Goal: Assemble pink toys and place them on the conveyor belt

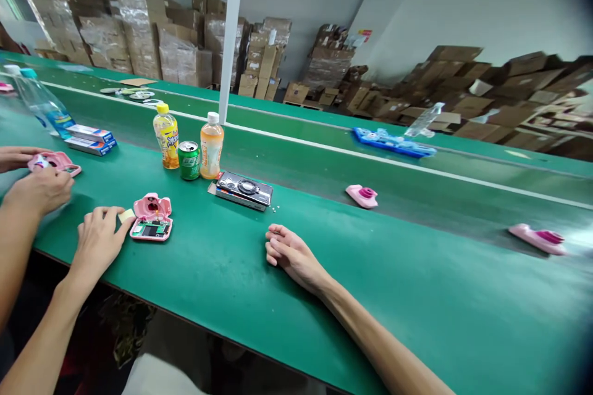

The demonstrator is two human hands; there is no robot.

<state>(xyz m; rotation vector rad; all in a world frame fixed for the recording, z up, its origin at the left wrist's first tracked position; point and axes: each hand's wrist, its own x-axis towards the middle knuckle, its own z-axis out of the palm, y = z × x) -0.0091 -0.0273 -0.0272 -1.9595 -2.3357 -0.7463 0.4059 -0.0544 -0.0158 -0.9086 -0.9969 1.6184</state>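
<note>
My left hand (99, 239) rests on the green table (222, 284) and pinches a small cream piece (126, 215) between thumb and forefinger. The piece sits right against the left side of a pink toy camera (151, 218), which lies opened with its circuit board showing. My right hand (288, 253) lies on the table farther right, fingers loosely curled together with nothing in them. It is apart from every object.
Another person's hands (37, 188) at the left edge work on a second pink camera (54, 162). Two drink bottles (212, 145), a green can (189, 160) and a black box (244, 190) stand behind. Pink parts (362, 195) ride the conveyor belt. Cardboard boxes line the walls.
</note>
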